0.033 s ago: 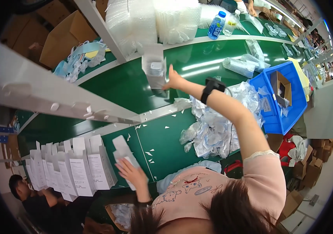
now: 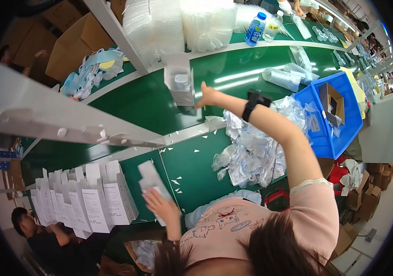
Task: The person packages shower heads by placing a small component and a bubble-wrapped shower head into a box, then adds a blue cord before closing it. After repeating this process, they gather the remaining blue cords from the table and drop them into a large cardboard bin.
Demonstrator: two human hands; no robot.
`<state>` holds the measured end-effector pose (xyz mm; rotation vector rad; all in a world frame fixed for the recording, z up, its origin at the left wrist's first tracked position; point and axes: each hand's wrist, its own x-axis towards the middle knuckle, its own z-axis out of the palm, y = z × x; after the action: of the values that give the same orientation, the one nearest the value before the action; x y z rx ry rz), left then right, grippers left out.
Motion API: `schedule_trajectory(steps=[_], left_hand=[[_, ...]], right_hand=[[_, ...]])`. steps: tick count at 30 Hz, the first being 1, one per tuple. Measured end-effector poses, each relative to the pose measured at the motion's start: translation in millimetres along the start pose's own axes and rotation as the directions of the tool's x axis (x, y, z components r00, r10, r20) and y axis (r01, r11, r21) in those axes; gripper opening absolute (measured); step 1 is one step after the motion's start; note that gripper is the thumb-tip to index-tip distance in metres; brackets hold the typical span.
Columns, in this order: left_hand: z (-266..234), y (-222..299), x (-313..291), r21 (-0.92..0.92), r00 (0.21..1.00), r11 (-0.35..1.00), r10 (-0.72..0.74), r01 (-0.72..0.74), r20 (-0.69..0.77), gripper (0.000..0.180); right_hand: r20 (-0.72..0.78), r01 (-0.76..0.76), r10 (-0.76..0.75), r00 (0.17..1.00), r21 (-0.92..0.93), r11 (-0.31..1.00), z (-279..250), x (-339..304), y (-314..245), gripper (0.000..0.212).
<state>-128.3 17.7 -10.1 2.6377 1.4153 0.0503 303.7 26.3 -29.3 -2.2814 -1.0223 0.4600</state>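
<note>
Standing white box (image 2: 180, 86) just beyond right grip (image 2: 208, 96)

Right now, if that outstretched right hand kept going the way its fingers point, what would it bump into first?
The right hand would first meet the small white open carton on the green conveyor belt; its fingertips look already at the carton's edge, though depth is unclear.

The right hand (image 2: 207, 96) covers the near side of the small box (image 2: 180, 85), so can't tell if it's actually gripping; the left hand (image 2: 159, 204) hides the flat carton's (image 2: 151, 180) lower end.

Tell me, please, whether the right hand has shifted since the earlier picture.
No: the right hand remains by the white carton on the green conveyor.
</note>
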Motion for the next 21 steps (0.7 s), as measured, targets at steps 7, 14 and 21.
schedule_trajectory(steps=[7, 14, 21], left_hand=[[1, 23, 17, -0.443, 0.992, 0.896, 0.076, -0.026, 0.096, 0.082], [23, -10, 52, -0.727, 0.904, 0.615, 0.053, 0.306, 0.425, 0.078], [-42, 41, 69, -0.926, 0.896, 0.324, 0.324, 0.195, 0.303, 0.086]], right_hand=[[-0.113, -0.246, 0.442, 0.89, -0.935, 0.256, -137, -11, 117, 0.025], [0.036, -0.055, 0.096, 0.995, -0.6, 0.798, -155, -39, 243, 0.045], [-0.13, 0.087, -0.141, 0.981, -0.354, 0.931, -195, -57, 167, 0.058]])
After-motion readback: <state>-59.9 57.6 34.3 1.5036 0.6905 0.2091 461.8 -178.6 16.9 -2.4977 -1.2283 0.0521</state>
